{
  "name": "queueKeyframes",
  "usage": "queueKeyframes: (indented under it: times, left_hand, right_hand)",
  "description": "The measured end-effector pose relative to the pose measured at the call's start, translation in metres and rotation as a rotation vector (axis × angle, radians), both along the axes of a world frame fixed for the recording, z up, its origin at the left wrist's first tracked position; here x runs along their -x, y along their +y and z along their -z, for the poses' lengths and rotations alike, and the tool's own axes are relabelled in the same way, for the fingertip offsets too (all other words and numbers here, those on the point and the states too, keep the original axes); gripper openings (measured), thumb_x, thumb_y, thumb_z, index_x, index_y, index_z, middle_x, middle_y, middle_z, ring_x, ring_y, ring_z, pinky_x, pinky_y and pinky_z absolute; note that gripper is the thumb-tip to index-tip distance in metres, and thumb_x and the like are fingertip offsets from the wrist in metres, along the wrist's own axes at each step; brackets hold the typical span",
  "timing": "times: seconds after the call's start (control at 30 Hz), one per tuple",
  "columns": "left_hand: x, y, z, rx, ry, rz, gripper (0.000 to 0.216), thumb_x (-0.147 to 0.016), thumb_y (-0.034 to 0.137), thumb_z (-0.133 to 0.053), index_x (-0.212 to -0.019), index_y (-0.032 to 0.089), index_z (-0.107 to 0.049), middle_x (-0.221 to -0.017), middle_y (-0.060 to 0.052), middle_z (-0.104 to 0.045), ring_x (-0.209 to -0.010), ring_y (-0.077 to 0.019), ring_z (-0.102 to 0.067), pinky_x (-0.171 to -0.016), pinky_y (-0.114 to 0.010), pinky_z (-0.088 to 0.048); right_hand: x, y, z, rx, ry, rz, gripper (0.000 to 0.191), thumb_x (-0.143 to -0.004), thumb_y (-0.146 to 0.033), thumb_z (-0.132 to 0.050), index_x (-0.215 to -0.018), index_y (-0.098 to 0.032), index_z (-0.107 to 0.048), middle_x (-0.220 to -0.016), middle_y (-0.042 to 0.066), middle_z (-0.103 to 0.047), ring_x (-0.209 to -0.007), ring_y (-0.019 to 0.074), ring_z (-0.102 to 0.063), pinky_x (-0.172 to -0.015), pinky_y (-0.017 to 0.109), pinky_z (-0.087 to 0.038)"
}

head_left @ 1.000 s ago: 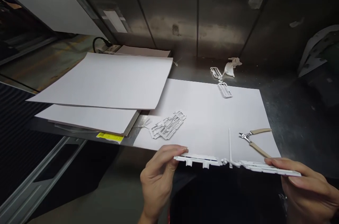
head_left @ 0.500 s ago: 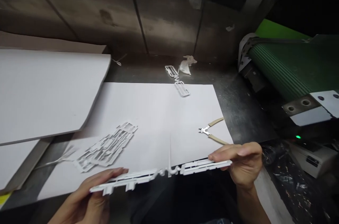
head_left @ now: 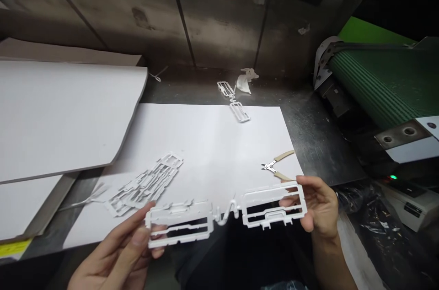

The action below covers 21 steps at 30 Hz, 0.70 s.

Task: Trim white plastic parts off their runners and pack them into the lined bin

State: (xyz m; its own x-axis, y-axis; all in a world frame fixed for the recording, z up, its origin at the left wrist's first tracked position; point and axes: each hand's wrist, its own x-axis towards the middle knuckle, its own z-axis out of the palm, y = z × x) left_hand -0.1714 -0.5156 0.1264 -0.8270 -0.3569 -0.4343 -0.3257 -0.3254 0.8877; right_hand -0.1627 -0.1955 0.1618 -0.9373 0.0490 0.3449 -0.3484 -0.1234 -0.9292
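Both hands hold one white moulded plastic part (head_left: 197, 237), made of two slotted rectangular frames joined by a wavy runner. My left hand (head_left: 120, 246) pinches the outer end of the left frame. The far end of the right frame is gripped by my right hand (head_left: 318, 205), some fingers showing through the slots. A pile of similar white plastic frames (head_left: 154, 182) lies on the white sheet (head_left: 199, 139), beyond my left hand. Side cutters (head_left: 269, 167) with beige handles rest opened on the sheet just past my right hand.
Another pair of joined frames (head_left: 240, 112) lies across the sheet's far edge beside a crumpled white scrap (head_left: 244, 84). White boards (head_left: 68, 116) are stacked at left. A green conveyor belt (head_left: 380, 84) and a grey box with a green light (head_left: 406, 205) stand at right.
The held plastic part has turned from nearly edge-on to showing its broad face. Both hands have rotated with it, keeping their grip at the ends. The view has shifted slightly.
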Motion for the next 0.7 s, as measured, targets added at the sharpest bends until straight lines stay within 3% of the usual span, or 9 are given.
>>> queueKeyframes:
  times: [0.17,0.3,0.43,0.53,0.7]
  left_hand:
    - [0.001,0.003,-0.010,-0.089,0.072,0.095,0.055,-0.058,0.040,-0.099,-0.109,0.026,-0.083,-0.089,-0.008,-0.081,-0.062,-0.0159,-0.071,-0.055,-0.015,-0.061]
    - [-0.002,0.011,-0.022,-0.124,0.241,0.240,0.051,-0.072,0.038,-0.093,-0.120,0.030,-0.078,-0.091,-0.010,-0.080,-0.059,-0.0106,-0.067,-0.059,-0.015,-0.060]
    - [-0.001,0.016,-0.025,-0.139,0.309,0.278,0.049,-0.076,0.042,-0.090,-0.123,0.033,-0.076,-0.091,-0.008,-0.080,-0.064,-0.0099,-0.068,-0.060,-0.012,-0.059]
    - [-0.003,0.020,-0.030,-0.151,0.308,0.264,0.053,-0.071,0.045,-0.093,-0.120,0.033,-0.078,-0.089,-0.007,-0.079,-0.069,-0.0116,-0.071,-0.064,-0.013,-0.060]
    - [-0.007,0.029,-0.039,-0.164,0.241,0.111,0.058,-0.059,0.049,-0.099,-0.112,0.031,-0.082,-0.081,-0.004,-0.078,-0.071,-0.0126,-0.073,-0.069,-0.013,-0.061]
  right_hand:
    - [-0.003,0.004,0.002,0.048,-0.080,0.091,0.056,-0.073,-0.045,-0.092,-0.124,-0.030,-0.074,-0.109,0.007,-0.080,-0.080,0.0228,-0.081,-0.072,0.026,-0.070]
    - [-0.003,0.012,0.010,0.088,-0.145,0.204,0.056,-0.069,-0.048,-0.096,-0.117,-0.026,-0.076,-0.118,0.009,-0.078,-0.090,0.0230,-0.080,-0.074,0.025,-0.069]
    - [-0.003,0.015,0.018,0.123,-0.202,0.274,0.061,-0.065,-0.057,-0.096,-0.114,-0.027,-0.076,-0.113,0.007,-0.079,-0.085,0.0232,-0.080,-0.074,0.027,-0.069]
    - [-0.006,0.018,0.023,0.131,-0.220,0.335,0.063,-0.062,-0.063,-0.095,-0.111,-0.027,-0.077,-0.109,0.008,-0.080,-0.077,0.0259,-0.080,-0.067,0.030,-0.070]
    - [-0.011,0.021,0.028,0.144,-0.255,0.391,0.061,-0.062,-0.060,-0.096,-0.110,-0.027,-0.077,-0.109,0.015,-0.079,-0.071,0.0313,-0.078,-0.061,0.040,-0.071]
